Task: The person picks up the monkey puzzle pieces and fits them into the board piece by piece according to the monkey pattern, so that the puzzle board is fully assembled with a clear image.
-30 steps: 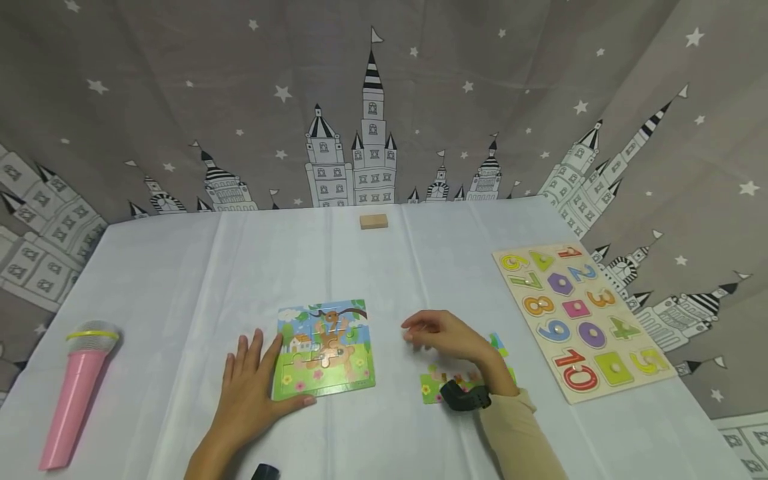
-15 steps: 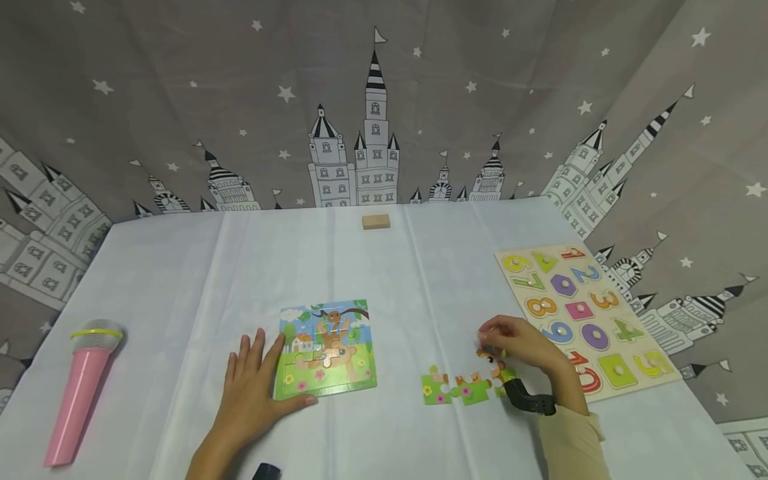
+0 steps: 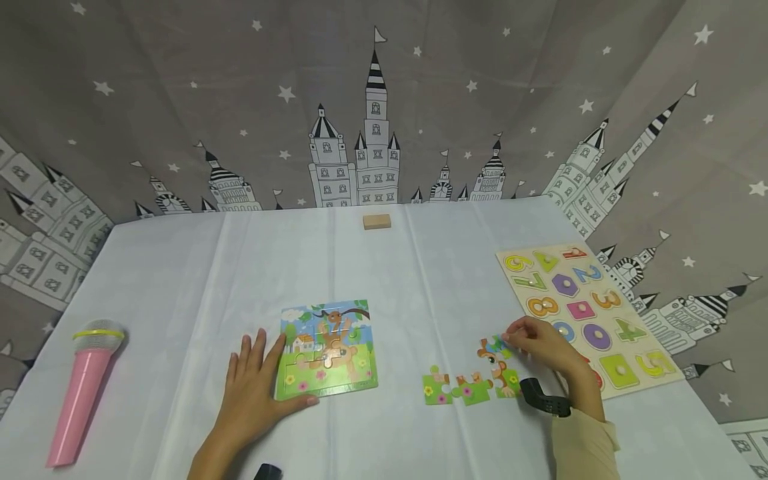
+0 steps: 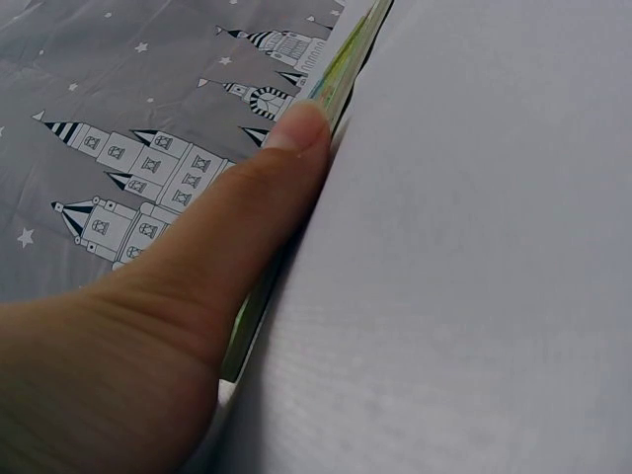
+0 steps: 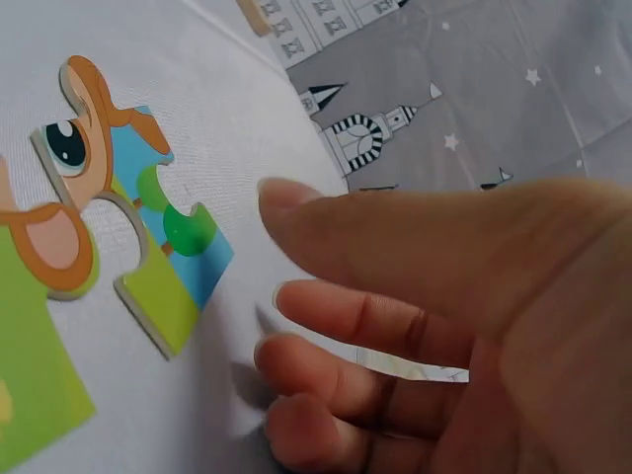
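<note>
My left hand [image 3: 249,393] lies with spread fingers at the left edge of a square picture puzzle [image 3: 327,350]. In the left wrist view its thumb [image 4: 267,188] rests along the puzzle's edge. My right hand [image 3: 543,347] hovers just right of a loose jigsaw piece with an eye and blue-green scenery [image 5: 87,153]. Its fingers are loosely bent, with nothing between thumb and fingers in the right wrist view. Other loose pieces lie in a row: a green flower piece [image 3: 435,392], a middle green piece [image 3: 474,392] and a right-hand green piece [image 3: 509,385].
A wooden number-and-shape peg board [image 3: 576,310] lies at the right, partly behind my right hand. On the far left is a pink toy microphone [image 3: 78,407]. A small wooden block [image 3: 377,221] sits near the back edge of the white-covered table [image 3: 252,260].
My right hand has moved right, from beside the square puzzle across the loose pieces to the right of the eye piece, uncovering the pieces. The left hand stays where it was.
</note>
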{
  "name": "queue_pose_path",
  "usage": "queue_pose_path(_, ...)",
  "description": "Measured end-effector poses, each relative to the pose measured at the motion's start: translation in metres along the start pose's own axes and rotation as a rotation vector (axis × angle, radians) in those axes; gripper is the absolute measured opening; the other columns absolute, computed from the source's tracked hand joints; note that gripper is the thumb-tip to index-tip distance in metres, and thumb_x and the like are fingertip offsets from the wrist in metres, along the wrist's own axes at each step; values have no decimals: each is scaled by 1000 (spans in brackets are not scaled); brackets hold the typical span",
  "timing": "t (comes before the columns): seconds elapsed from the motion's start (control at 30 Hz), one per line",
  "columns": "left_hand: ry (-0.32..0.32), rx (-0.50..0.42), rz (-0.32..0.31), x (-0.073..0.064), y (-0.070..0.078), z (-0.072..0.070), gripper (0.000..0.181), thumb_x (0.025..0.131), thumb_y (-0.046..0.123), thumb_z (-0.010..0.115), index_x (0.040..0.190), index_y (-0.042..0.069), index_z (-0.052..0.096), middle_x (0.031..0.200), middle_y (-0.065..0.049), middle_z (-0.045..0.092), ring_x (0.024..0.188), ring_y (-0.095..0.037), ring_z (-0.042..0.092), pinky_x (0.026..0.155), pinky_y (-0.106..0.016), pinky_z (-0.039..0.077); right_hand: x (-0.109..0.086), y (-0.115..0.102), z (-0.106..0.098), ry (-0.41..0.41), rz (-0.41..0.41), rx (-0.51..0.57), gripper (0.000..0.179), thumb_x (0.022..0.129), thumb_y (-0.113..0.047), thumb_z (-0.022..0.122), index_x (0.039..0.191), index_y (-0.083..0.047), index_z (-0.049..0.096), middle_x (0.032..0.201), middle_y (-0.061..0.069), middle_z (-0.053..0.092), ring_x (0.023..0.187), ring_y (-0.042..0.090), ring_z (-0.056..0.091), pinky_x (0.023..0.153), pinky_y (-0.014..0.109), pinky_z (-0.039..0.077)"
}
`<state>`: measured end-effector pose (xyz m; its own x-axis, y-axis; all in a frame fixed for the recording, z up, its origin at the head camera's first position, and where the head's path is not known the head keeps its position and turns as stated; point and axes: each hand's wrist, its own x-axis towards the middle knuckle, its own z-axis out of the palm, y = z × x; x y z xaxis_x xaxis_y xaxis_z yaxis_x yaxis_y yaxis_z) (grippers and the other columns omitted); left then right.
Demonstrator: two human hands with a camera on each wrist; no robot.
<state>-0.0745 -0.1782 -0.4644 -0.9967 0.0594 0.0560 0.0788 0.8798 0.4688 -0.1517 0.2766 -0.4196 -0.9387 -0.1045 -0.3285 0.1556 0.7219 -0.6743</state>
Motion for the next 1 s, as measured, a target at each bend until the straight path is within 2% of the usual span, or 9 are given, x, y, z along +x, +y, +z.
queue_pose_path(0.3, 2, 1, -3, 0, -1, 0, 109, 59, 66, 68, 143, 9, 26, 149, -27, 11, 139, -42, -3, 112, -55, -5, 3, -1, 5, 28, 15, -53, 40, 81, -36, 66, 103, -4, 55, 78, 4, 55, 68, 14, 48, 58, 23, 40)
queue_pose_path(0.5, 9, -6, 2, -1, 0, 1, 109, 59, 65, 69, 142, 9, 27, 149, -27, 12, 139, -43, -1, 112, -55, -4, 1, -6, 12, 42, 24, -124, 58, 72, -40, 73, 111, -4, 49, 82, 5, 50, 72, 16, 45, 59, 26, 35)
queue_pose_path(0.63, 13, -3, 4, -1, 1, 0, 109, 59, 65, 69, 142, 9, 28, 148, -28, 13, 139, -43, 0, 112, -55, -3, 0, -11, 17, 39, 11, -125, 65, 69, -36, 76, 116, -1, 47, 85, 7, 47, 75, 18, 44, 60, 27, 35)
queue_pose_path(0.8, 9, 0, 4, -1, 1, -1, 109, 59, 65, 69, 142, 9, 27, 149, -28, 12, 139, -43, 0, 112, -56, -3, -1, -15, 21, 47, -9, -126, 65, 67, -30, 79, 115, 1, 48, 85, 8, 47, 76, 18, 45, 61, 27, 37)
queue_pose_path(1.0, 9, 2, 6, -1, 0, 0, 109, 59, 65, 69, 142, 9, 27, 149, -28, 12, 139, -43, -1, 111, -56, -3, -2, -18, 23, 48, 11, -143, 61, 67, -29, 79, 112, -1, 50, 84, 7, 49, 74, 17, 46, 61, 26, 37)
